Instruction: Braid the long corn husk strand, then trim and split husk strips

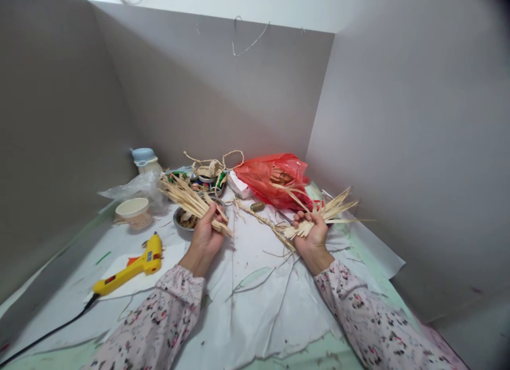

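Observation:
My left hand (205, 237) is closed round a bundle of pale straw strips (189, 200) that points up and to the left, above a small metal bowl (179, 219). My right hand (311, 234) is closed round a second bundle of straw strips (332, 211) that fans out to the right, just in front of a red plastic bag (263, 180). Both hands hover over a sheet of white paper (255, 306) on the table. Flowered sleeves cover both forearms.
A yellow glue gun (131, 267) with a black cord lies at the left. A paper cup (134, 211), a clear plastic bag (135, 188) and a blue-capped bottle (145, 160) stand behind it. Twine (211, 165) tops a dish of bits. Grey board walls enclose the table.

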The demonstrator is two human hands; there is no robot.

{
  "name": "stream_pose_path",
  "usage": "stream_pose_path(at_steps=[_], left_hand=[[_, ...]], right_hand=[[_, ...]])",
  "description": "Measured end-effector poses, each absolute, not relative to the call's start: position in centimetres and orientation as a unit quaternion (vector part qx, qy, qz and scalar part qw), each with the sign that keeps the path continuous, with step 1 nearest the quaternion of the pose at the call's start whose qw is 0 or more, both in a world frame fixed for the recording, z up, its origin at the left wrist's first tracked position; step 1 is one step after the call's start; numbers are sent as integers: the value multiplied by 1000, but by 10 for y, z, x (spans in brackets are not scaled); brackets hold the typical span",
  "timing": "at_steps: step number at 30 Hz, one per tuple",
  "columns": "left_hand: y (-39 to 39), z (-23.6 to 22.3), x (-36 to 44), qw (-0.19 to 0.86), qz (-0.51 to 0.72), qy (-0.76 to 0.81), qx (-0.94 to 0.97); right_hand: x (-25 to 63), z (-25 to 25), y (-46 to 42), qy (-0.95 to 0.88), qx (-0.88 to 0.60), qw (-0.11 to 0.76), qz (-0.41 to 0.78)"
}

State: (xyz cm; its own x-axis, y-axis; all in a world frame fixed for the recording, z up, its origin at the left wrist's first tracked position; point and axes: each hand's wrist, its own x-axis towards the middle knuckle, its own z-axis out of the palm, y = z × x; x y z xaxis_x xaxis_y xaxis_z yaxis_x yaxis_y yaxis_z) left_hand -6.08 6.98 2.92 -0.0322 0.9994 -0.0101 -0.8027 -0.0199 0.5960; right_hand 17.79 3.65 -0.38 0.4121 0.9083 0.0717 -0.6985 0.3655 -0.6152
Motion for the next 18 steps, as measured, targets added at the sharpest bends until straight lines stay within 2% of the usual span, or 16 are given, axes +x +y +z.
stream_pose_path(at_steps=[4, 10, 18], left_hand=[[63, 23, -51, 642, 658, 280, 277], [36, 15, -24, 651, 542, 316, 428], [34, 6, -17, 636, 489, 327, 500]], right_hand=[[166, 2, 31, -211, -242, 774, 546], [138, 0, 19, -355, -299, 620, 633], [126, -12, 15, -494, -351, 584, 540]])
